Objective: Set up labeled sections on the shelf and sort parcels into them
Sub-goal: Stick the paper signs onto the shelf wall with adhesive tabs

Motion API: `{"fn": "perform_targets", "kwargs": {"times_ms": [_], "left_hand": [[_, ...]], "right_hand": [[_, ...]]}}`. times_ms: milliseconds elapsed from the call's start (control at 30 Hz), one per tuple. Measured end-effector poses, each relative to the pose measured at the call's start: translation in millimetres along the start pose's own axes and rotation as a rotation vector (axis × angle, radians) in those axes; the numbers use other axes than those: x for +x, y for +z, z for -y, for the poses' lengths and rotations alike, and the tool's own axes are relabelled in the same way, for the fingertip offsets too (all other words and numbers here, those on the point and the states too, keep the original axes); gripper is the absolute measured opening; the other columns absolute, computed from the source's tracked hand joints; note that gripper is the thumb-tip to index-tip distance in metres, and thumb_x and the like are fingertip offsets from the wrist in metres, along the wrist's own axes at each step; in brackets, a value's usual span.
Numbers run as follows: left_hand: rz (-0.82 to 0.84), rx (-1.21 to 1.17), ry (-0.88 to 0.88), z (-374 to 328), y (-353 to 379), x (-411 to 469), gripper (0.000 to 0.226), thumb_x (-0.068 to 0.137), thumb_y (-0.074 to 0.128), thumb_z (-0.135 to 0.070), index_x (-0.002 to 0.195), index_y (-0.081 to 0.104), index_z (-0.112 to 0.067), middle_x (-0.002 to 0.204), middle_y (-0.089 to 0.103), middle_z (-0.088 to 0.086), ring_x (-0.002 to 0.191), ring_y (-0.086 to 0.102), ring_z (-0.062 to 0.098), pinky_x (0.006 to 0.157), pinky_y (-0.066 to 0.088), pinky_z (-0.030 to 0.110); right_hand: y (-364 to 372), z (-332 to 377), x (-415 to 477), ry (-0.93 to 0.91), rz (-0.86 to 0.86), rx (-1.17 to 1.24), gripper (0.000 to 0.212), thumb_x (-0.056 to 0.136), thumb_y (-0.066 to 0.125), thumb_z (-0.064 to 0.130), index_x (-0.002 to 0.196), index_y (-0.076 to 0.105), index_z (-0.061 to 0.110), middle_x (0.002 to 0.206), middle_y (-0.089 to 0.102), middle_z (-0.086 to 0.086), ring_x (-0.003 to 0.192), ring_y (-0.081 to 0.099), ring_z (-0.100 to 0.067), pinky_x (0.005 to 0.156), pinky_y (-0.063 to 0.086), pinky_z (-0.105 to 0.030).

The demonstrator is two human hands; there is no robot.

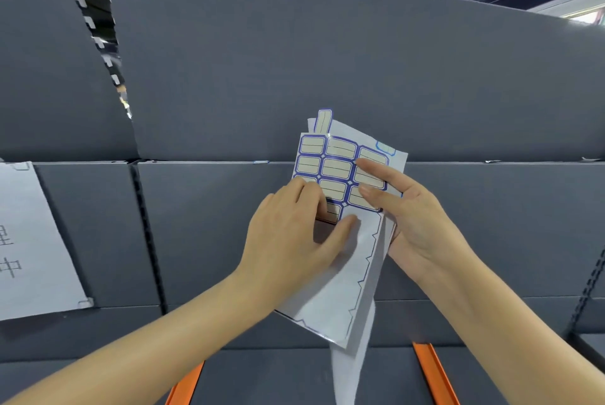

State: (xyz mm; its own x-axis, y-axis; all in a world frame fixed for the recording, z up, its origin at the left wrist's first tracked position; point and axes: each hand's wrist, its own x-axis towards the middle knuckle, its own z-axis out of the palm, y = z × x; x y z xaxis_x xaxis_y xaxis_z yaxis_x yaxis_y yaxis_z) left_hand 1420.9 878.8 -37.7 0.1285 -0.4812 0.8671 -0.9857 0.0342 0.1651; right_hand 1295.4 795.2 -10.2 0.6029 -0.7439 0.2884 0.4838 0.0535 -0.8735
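While a paper sign [29, 241] hangs at nine o'clock on the grey shelf [229, 224], the label sheet [340, 172] is held up before it, just toward four o'clock of centre; it looks feather-light, floppy and easy to crease, so I'd grip it by the bare backing and lift each sticker from a corner; the left hand [291, 234] has its fingers [311, 195] bent close together, picking at the lowest left label, thumb pressed on the backing; the right hand [409, 218] pinches the sheet's three o'clock edge, two nearly straight digits across the stickers.
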Motion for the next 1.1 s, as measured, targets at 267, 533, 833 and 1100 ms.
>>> {"fn": "perform_targets", "kwargs": {"times_ms": [267, 533, 833, 1100], "left_hand": [[0.055, 0.01, 0.004, -4.1, -1.8, -1.4, 0.033, 0.086, 0.036, -0.049, 0.071, 0.036, -0.019, 0.07, 0.041, -0.008, 0.058, 0.039, 0.014, 0.049, 0.031, 0.022], [-0.027, 0.213, 0.132, -4.8, 5.4, -2.6, 0.026, 0.091, 0.036, -0.029, 0.075, 0.048, -0.012, 0.067, 0.05, 0.002, 0.053, 0.033, 0.016, 0.05, 0.027, 0.023], [-0.01, 0.239, 0.149, -2.8, 12.6, -7.8, 0.034, 0.093, 0.035, -0.039, 0.076, 0.049, -0.013, 0.068, 0.046, -0.002, 0.054, 0.032, 0.012, 0.05, 0.025, 0.022], [-0.026, 0.207, 0.145, -5.0, 16.0, -7.4, 0.026, 0.092, 0.035, -0.028, 0.077, 0.048, -0.011, 0.068, 0.048, 0.002, 0.055, 0.025, 0.012, 0.049, 0.021, 0.021]], "right_hand": [[5.5, -3.7, -8.1, -0.144, 0.003, -0.077, 0.031, 0.086, 0.06, -0.001, 0.103, 0.069, 0.023, 0.105, 0.072, 0.001, 0.093, 0.07, -0.017, 0.078, 0.057, -0.028], [9.6, -10.2, -14.2, -0.302, -0.078, -0.2, 0.033, 0.086, 0.061, -0.002, 0.098, 0.068, 0.028, 0.106, 0.07, 0.007, 0.096, 0.067, -0.006, 0.08, 0.053, -0.018], [11.5, -15.3, -18.8, -0.444, -0.106, -0.401, 0.036, 0.087, 0.061, -0.001, 0.097, 0.065, 0.034, 0.108, 0.064, 0.017, 0.098, 0.061, 0.006, 0.073, 0.049, -0.008], [13.5, -17.5, -17.4, -0.46, -0.16, -0.426, 0.041, 0.087, 0.059, -0.004, 0.093, 0.063, 0.037, 0.1, 0.063, 0.025, 0.092, 0.059, 0.014, 0.071, 0.045, -0.003]]}}
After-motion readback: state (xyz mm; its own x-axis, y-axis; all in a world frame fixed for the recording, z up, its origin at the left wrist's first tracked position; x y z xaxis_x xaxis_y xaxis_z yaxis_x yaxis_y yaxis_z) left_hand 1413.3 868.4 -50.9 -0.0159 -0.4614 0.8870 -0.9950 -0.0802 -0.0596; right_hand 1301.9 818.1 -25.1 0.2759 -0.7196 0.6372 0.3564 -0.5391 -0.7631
